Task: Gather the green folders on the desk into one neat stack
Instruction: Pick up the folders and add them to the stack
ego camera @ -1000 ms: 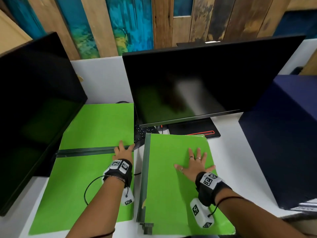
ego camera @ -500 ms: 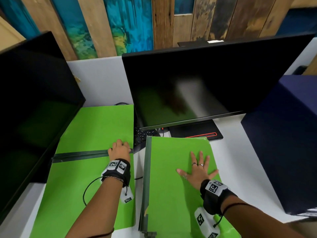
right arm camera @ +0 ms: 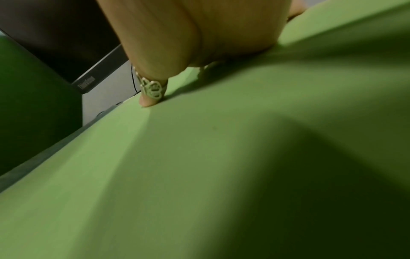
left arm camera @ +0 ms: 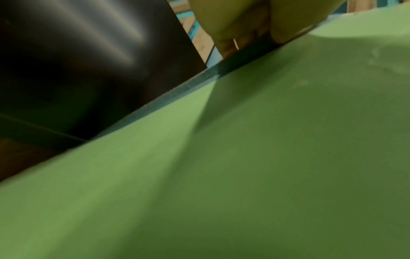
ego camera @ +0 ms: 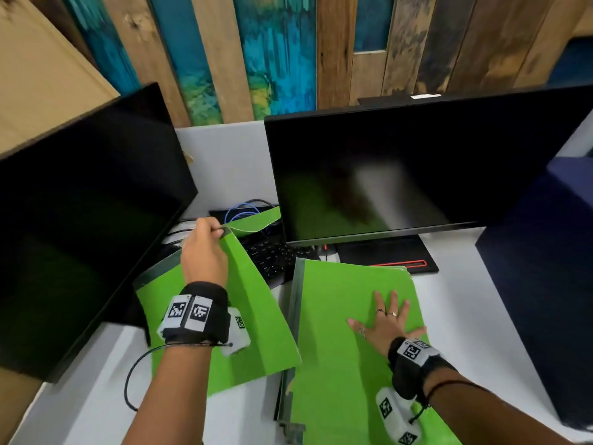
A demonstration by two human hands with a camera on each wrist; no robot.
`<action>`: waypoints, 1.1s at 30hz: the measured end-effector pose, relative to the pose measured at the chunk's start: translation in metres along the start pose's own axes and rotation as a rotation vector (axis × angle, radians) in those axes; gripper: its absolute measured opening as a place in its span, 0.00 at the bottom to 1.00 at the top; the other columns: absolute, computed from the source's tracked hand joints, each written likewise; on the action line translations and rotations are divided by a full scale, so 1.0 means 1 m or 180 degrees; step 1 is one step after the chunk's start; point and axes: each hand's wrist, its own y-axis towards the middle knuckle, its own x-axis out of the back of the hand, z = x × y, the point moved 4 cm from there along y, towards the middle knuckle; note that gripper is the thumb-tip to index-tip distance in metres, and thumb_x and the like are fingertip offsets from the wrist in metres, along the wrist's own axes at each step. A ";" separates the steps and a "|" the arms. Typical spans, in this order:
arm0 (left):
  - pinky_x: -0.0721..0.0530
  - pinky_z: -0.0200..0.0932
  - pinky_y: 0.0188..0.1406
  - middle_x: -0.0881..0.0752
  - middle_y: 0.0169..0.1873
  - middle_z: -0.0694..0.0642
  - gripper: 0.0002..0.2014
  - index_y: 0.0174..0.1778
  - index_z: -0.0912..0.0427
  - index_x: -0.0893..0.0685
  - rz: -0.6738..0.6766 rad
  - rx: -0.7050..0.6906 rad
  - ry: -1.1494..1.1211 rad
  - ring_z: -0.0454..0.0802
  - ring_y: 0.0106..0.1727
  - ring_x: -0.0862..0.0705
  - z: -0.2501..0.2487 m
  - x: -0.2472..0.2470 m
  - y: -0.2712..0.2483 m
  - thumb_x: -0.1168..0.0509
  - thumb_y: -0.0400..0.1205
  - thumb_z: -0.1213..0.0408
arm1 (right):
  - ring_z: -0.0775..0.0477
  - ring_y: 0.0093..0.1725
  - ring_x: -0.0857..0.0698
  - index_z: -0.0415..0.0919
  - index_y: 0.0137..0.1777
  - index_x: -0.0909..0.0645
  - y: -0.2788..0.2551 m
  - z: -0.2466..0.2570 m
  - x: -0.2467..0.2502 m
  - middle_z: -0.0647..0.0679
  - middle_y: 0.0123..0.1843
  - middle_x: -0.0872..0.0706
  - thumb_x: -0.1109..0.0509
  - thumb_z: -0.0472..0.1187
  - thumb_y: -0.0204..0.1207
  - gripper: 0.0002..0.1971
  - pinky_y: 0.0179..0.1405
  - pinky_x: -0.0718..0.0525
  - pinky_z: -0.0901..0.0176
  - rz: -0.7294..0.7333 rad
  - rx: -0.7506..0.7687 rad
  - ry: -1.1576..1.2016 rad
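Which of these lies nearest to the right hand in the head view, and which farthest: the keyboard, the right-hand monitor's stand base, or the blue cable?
Measured from the right hand, which lies flat on the right green folder:
1. Monitor stand base, directly behind the folder.
2. Keyboard, behind and to the left.
3. Blue cable, farthest back on the left.

Two monitors hem in the desk: the left monitor (ego camera: pixel 83 226) leans over the left side, and the right monitor (ego camera: pixel 426 175) stands across the far side. A keyboard (ego camera: pixel 272 255) and cables (ego camera: pixel 244 211) fill the gap between them. A dark blue box (ego camera: pixel 542 284) walls off the right. Bare white desk (ego camera: pixel 449 303) lies open between the right folder (ego camera: pixel 337 348) and that box, and along the near left edge.
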 end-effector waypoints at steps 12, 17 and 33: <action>0.26 0.59 0.47 0.15 0.50 0.67 0.15 0.59 0.62 0.20 -0.0950 -0.0529 0.0626 0.67 0.54 0.19 -0.090 0.111 0.014 0.50 0.87 0.62 | 0.37 0.81 0.70 0.62 0.81 0.63 -0.004 -0.003 0.003 0.48 0.82 0.72 0.53 0.78 0.68 0.44 0.70 0.60 0.16 -0.0055 0.0138 0.0286; 0.33 0.50 0.42 0.15 0.49 0.64 0.16 0.57 0.64 0.19 -0.1529 -0.0658 0.0580 0.59 0.51 0.21 -0.100 0.135 0.008 0.51 0.86 0.63 | 0.36 0.81 0.70 0.61 0.80 0.65 -0.003 -0.002 0.003 0.47 0.82 0.73 0.49 0.77 0.68 0.46 0.69 0.58 0.16 -0.0085 0.0149 0.0174; 0.28 0.52 0.47 0.17 0.50 0.75 0.16 0.58 0.73 0.24 -0.0097 0.0375 -0.0652 0.68 0.53 0.19 -0.075 0.032 -0.013 0.52 0.88 0.66 | 0.45 0.83 0.49 0.45 0.80 0.39 0.005 -0.019 0.023 0.46 0.84 0.46 0.39 0.41 0.81 0.27 0.81 0.50 0.47 -0.0430 0.0469 0.0636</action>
